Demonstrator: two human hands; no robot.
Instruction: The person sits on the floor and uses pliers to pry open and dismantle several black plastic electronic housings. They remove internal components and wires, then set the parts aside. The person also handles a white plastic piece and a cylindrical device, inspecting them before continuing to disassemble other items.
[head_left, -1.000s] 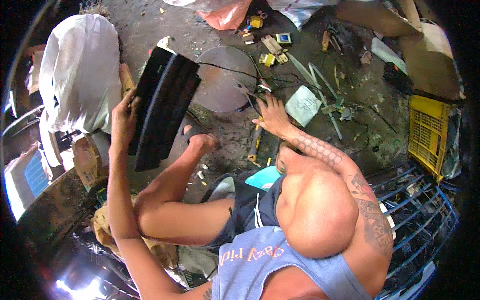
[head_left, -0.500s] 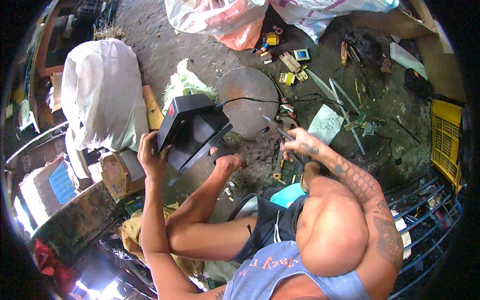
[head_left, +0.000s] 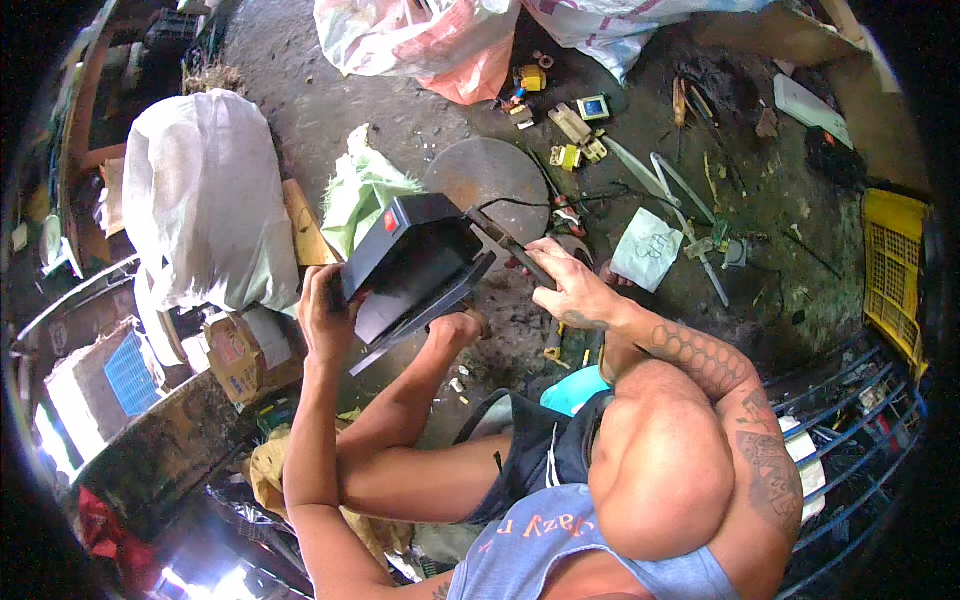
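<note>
On blk casing (head_left: 425,255), L grip (head_left: 328,315), curled

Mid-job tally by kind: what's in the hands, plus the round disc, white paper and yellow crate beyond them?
Black box, in left hand: 1
Dark tool, in right hand: 1
Round disc: 1
White paper: 1
Yellow crate: 1
Total: 5

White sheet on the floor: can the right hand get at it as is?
Likely yes: the white sheet lies mostly uncovered close by the right hand, though that hand is occupied by a dark tool.
</note>
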